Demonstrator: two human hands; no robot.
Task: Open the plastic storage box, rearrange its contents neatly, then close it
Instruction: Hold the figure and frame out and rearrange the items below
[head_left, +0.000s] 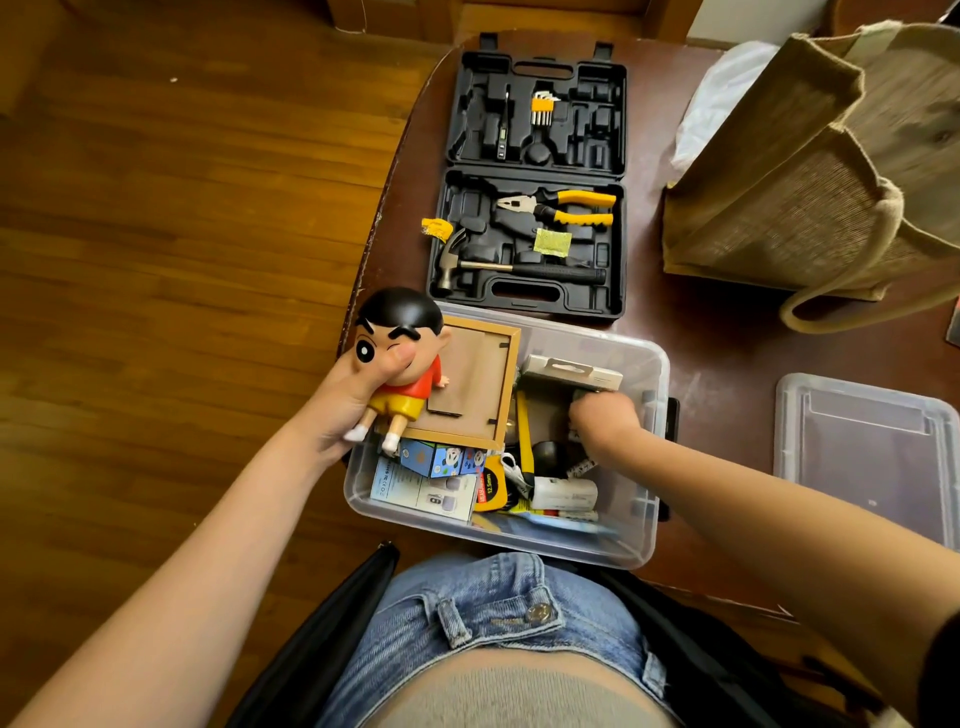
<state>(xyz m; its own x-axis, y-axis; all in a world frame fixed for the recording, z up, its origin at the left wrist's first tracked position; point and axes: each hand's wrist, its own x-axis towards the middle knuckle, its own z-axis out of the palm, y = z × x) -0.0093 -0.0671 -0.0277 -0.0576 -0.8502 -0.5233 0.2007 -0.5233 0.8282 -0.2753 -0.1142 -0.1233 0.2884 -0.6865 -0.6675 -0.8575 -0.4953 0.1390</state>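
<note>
1. A clear plastic box (644, 540) sits open on the tabletop (727, 338), with its lid (867, 457) lying to the right.
2. The left hand (358, 400) grips a toy figure (400, 358) above the box's left edge.
3. The right hand (602, 421), fingers curled, reaches among the cluttered contents; what it grips is hidden.
4. Risk: the tilted picture frame (467, 384) may stop the lid closing.
</note>
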